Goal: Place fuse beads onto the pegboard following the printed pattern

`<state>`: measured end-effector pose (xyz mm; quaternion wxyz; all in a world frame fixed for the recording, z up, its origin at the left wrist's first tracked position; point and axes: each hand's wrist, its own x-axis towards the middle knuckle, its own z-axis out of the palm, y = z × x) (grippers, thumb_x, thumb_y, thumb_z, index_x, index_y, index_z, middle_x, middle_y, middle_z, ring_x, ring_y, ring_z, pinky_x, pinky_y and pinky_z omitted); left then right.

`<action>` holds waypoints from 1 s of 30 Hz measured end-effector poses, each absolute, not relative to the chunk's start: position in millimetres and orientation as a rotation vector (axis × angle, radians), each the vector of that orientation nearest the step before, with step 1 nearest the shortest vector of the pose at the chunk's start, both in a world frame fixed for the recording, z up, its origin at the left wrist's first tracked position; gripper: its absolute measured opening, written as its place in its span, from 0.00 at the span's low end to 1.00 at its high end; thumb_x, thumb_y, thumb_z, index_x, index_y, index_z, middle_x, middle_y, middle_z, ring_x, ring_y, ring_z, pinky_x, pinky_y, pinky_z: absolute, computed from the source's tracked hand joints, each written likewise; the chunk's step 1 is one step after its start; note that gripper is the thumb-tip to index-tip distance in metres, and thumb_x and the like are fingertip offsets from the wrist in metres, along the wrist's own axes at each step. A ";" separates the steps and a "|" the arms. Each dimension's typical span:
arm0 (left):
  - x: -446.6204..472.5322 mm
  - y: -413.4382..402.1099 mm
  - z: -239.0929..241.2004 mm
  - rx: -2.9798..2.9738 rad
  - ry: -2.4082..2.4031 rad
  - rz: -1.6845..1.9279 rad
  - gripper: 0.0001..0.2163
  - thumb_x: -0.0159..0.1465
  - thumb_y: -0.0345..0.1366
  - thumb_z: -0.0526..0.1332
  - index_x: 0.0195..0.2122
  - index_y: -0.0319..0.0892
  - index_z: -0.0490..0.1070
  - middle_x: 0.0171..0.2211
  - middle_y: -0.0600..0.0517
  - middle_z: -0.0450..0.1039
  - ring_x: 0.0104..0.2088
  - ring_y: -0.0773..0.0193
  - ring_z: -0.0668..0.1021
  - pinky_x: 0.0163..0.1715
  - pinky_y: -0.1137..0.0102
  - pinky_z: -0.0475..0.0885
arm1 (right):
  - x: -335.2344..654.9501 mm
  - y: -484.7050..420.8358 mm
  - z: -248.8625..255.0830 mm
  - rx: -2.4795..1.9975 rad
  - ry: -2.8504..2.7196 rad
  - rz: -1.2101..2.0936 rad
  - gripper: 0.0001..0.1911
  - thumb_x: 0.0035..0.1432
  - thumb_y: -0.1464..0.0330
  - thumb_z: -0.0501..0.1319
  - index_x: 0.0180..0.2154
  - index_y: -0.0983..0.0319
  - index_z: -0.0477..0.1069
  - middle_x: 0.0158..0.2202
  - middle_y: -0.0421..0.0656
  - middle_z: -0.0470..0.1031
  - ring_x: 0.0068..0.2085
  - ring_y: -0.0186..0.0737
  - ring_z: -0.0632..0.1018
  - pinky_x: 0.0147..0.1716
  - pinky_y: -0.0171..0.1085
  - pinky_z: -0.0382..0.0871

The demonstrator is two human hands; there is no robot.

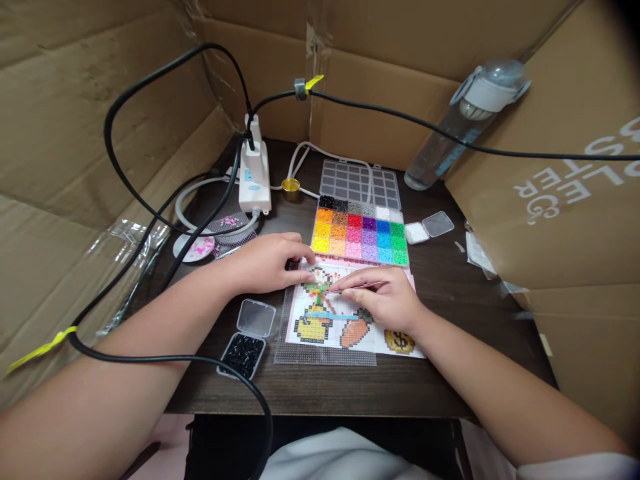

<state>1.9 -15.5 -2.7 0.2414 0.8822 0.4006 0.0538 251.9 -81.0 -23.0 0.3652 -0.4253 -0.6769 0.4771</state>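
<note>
My right hand (387,299) holds a pair of slim tweezers (361,287), its tip low over the upper part of a clear pegboard (325,357). Beneath the pegboard lies a printed pattern sheet (295,310) with a carrot picture (355,331) and a yellow, dark-edged figure (313,330). Small colored beads are scattered near the tweezers' tip; whether the tip grips one is too small to tell. My left hand (275,263) rests at the board's upper left edge, thumb and index finger apart, with nothing visible in it.
Behind the board stands a sectioned bead box (360,261), lid folded back. A small box (256,318) of black beads is at the front left. A power strip (255,180), gold cup (291,192), bottle (440,143) and cardboard walls surround the table. Black cables (165,360) cross the left arm.
</note>
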 end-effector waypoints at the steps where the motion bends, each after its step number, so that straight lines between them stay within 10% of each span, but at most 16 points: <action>1: 1.9 -15.5 -2.7 2.411 1.096 0.146 0.15 0.65 0.45 0.66 0.49 0.45 0.81 0.42 0.48 0.77 0.41 0.58 0.79 0.41 0.67 0.69 | 252.0 -81.0 -22.9 -1.095 -1.739 1.226 0.07 0.56 0.71 0.69 0.36 0.56 0.86 0.37 0.44 0.87 0.38 0.42 0.87 0.40 0.40 0.81; 24: 1.0 -16.2 -3.5 2.416 1.079 0.148 0.15 0.65 0.46 0.65 0.49 0.45 0.80 0.41 0.48 0.76 0.42 0.57 0.78 0.42 0.66 0.69 | 252.6 -80.7 -20.5 -1.102 -1.599 1.283 0.04 0.55 0.68 0.71 0.34 0.57 0.86 0.36 0.45 0.87 0.36 0.43 0.85 0.36 0.40 0.81; 30: -1.4 -14.8 -3.0 2.397 1.055 0.172 0.15 0.65 0.47 0.65 0.48 0.45 0.81 0.41 0.48 0.76 0.40 0.59 0.78 0.41 0.66 0.69 | 270.5 -72.9 -15.3 -1.071 -1.278 1.325 0.07 0.54 0.63 0.72 0.36 0.57 0.85 0.30 0.43 0.85 0.17 0.29 0.66 0.16 0.34 0.60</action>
